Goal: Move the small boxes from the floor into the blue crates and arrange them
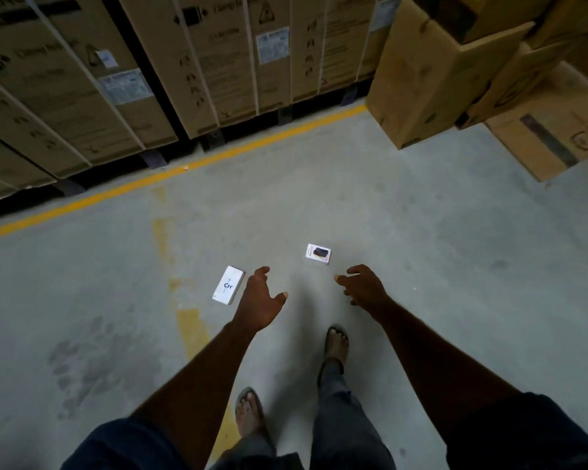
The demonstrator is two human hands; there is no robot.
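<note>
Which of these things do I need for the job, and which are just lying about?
For the job: white box, picture box, both on the floor; left hand, right hand, both empty. No blue crate in view.
Lying about: strapped cartons, stacked brown cartons, yellow line.

A smooth grey concrete floor [421, 232] fills the dimly lit space. A yellow painted line [197, 164] crosses it, and a fainter, worn yellow stripe [187, 320] branches off. Behind the line stand tall brown cardboard cartons [218, 62] bound with pale straps, raised on dark feet. Plain brown cardboard boxes [421, 79] are stacked at the right.
</note>
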